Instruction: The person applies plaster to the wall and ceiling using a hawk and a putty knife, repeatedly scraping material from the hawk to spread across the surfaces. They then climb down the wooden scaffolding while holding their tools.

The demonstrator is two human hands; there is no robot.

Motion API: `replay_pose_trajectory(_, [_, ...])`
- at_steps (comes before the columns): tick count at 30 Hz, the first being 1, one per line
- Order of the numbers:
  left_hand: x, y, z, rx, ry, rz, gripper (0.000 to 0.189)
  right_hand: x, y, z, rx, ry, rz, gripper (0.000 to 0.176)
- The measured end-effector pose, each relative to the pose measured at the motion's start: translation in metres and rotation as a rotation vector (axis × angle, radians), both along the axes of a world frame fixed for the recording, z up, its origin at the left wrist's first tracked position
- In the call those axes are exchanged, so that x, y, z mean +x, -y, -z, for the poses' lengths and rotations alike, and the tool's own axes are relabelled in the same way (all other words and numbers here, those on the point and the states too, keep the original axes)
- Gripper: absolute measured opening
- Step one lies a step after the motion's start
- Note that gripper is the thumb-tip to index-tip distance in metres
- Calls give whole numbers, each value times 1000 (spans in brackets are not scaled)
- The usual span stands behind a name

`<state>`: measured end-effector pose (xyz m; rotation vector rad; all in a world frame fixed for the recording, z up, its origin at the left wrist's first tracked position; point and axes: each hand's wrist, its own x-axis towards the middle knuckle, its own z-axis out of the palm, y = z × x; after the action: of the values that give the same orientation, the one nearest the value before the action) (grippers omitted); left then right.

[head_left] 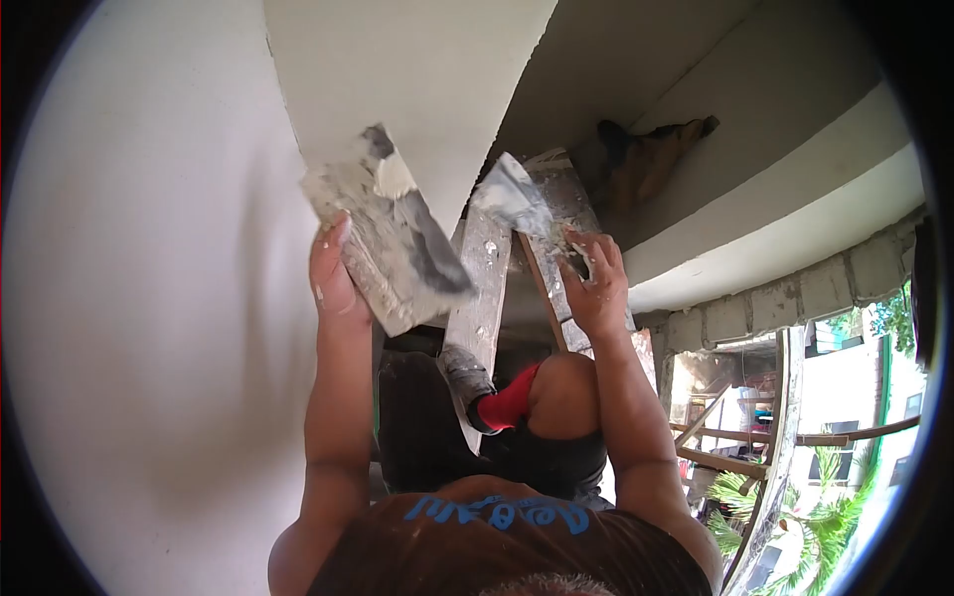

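My left hand (334, 266) is closed on the near-left edge of a flat rectangular putty board (397, 233), the thumb on its face and the other fingers hidden behind. Pale putty and dark grey patches cover the board, which is tilted. In my right hand (596, 283) is a putty knife (514, 196) with a wide blade smeared with white putty, pointing up and to the left. Blade and board are apart. Bits of putty cling to my right fingers, and the knife's handle is mostly hidden by them.
Below are wooden planks (484, 268) spotted with putty, with my shoe (465, 372) on one. A smooth pale wall (169, 298) rises close on the left. To the right run a curved ledge (775, 219), concrete blocks (775, 300) and wooden poles (780, 417), with plants (825, 507) beyond.
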<state>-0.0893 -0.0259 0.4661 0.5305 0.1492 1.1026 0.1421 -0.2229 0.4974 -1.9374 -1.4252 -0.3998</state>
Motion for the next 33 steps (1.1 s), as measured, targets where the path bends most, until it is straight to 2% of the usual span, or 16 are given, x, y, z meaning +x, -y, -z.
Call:
replay_pose_trajectory(2, [6, -5, -44, 84, 4, -430, 34, 3, 2, 9, 11, -81, 41, 41])
replay_pose_trajectory(3, [11, -17, -59, 107, 23, -436, 34, 4, 1, 8, 16, -161, 83, 41])
replay_pose_trajectory(5, [23, -45, -95, 729, -358, -886, 32, -2, 0, 0, -23, -208, 81, 41])
replay_pose_trajectory(7, [36, -71, -134, 1230, -712, -1340, 32, -8, 0, -4, -12, -246, 28, 40])
replay_pose_trajectory(9, [60, -103, -143, 1564, -657, -1562, 31, -10, 3, -6, 0, -261, 18, 39])
replay_pose_trajectory(10, [73, -109, -142, 1650, -642, -1621, 40, -9, 2, -6, -1, -270, 11, 39])
replay_pose_trajectory(13, [93, -122, -141, 1771, -694, -1728, 42, -7, 3, -9, 2, -351, 31, 38])
replay_pose_trajectory(15, [99, -127, -138, 1806, -750, -1667, 43, -7, 3, -9, 10, -387, 32, 39])
replay_pose_trajectory(17, [107, -129, -135, 1801, -987, -1573, 47, -1, 2, -6, 3, -424, 37, 39])
replay_pose_trajectory(21, [112, -133, -126, 1771, -1044, -1519, 55, 8, -4, 5, 6, -496, 32, 35])
replay_pose_trajectory(23, [116, -138, -118, 1763, -1002, -1564, 58, 11, -7, 7, 3, -460, -2, 36])
replay_pose_trajectory(24, [114, -137, -113, 1784, -1050, -1555, 53, 10, -8, 7, -6, -459, 2, 36])
replay_pose_trajectory(27, [117, -130, -75, 1782, -1125, -1485, 49, 7, -10, 5, -3, -568, 1, 39])
replay_pose_trajectory(31, [106, -109, -2, 1797, -1203, -1347, 46, 4, -10, 5, -12, -526, 7, 37])
replay_pose_trajectory(33, [87, -98, 14, 1727, -1262, -1142, 47, 5, -10, 15, 85, -541, -14, 37])
